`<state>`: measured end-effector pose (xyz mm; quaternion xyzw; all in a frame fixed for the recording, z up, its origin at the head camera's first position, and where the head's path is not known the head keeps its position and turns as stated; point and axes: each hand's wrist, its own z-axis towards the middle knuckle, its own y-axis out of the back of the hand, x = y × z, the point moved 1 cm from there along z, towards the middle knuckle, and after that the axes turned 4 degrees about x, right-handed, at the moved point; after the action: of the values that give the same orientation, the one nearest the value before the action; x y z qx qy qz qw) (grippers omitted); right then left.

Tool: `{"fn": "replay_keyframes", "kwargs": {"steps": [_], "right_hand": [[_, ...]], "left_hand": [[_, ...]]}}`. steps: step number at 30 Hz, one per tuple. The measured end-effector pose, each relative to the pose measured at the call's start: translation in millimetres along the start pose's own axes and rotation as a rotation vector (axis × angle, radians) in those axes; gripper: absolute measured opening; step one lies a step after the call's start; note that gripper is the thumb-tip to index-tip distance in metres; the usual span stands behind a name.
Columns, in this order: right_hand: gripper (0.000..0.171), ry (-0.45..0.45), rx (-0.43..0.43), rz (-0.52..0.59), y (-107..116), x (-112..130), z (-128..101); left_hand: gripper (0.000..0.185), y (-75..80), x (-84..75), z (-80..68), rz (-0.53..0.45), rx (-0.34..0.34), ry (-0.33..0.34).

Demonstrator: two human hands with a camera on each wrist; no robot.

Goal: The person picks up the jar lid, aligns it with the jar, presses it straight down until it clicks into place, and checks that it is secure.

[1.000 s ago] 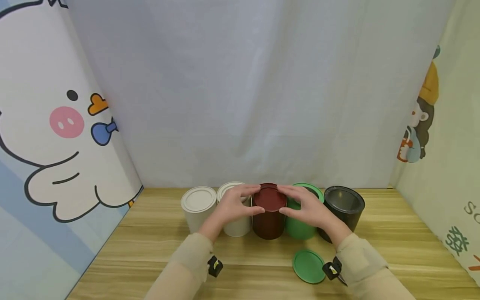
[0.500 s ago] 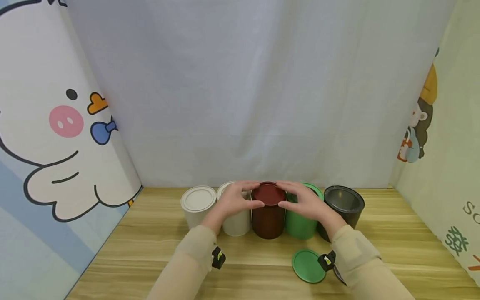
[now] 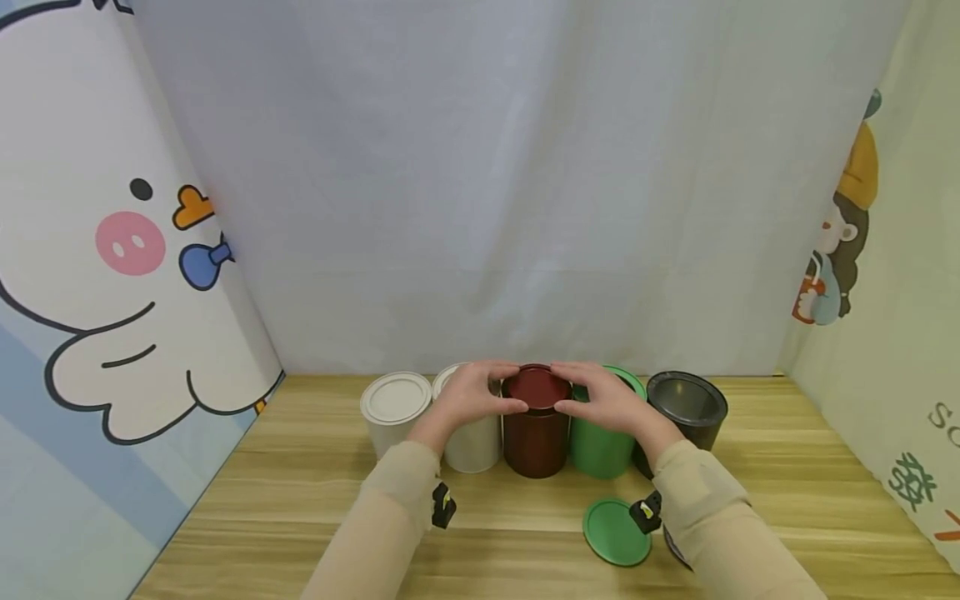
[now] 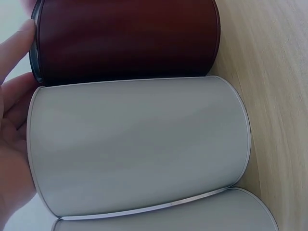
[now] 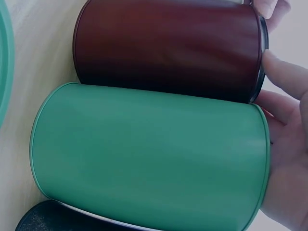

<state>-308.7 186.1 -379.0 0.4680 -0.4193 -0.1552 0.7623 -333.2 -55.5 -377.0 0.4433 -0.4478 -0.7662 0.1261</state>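
A dark red can stands upright in the middle of a row of cans, its dark red lid at the top. My left hand holds the lid's left edge between thumb and fingers, above a white can. From the other side my right hand grips the lid's edge the same way, over the green can. Both thumbs sit at the near rim and the fingertips at the far rim. In the left wrist view the thumb lies right at the dark rim on the can's top end.
Another white can is at the left end, and an open black can at the right. A green lid lies flat in front. Beside it, a dark round edge shows partly under my right sleeve. A grey curtain hangs behind.
The red lid has come down slightly, its near edge now sitting higher in view and less tilted. Both hands stay on it, while the wrists have shifted a little inward.
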Motion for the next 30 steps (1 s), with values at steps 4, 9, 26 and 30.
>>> {"fn": "replay_keyframes", "kwargs": {"steps": [4, 9, 26, 30], "right_hand": [[0.055, -0.011, 0.016, -0.015, -0.4, -1.0, 1.0], [0.055, -0.015, 0.03, -0.036, -0.3, -1.2, 1.6], [0.053, -0.022, 0.063, -0.027, 0.2, -1.2, 1.7], [0.051, -0.02, 0.06, -0.025, -0.8, -2.2, 1.7]], "left_hand": [[0.06, -0.3, 2.0, 2.3, 0.012, 0.012, 0.008], [0.059, -0.5, 3.1, 3.9, 0.015, 0.021, 0.018], [0.057, 1.2, 1.2, 4.8, 0.003, 0.046, 0.036], [0.057, 1.8, 1.3, 4.3, 0.001, 0.053, 0.025]]}}
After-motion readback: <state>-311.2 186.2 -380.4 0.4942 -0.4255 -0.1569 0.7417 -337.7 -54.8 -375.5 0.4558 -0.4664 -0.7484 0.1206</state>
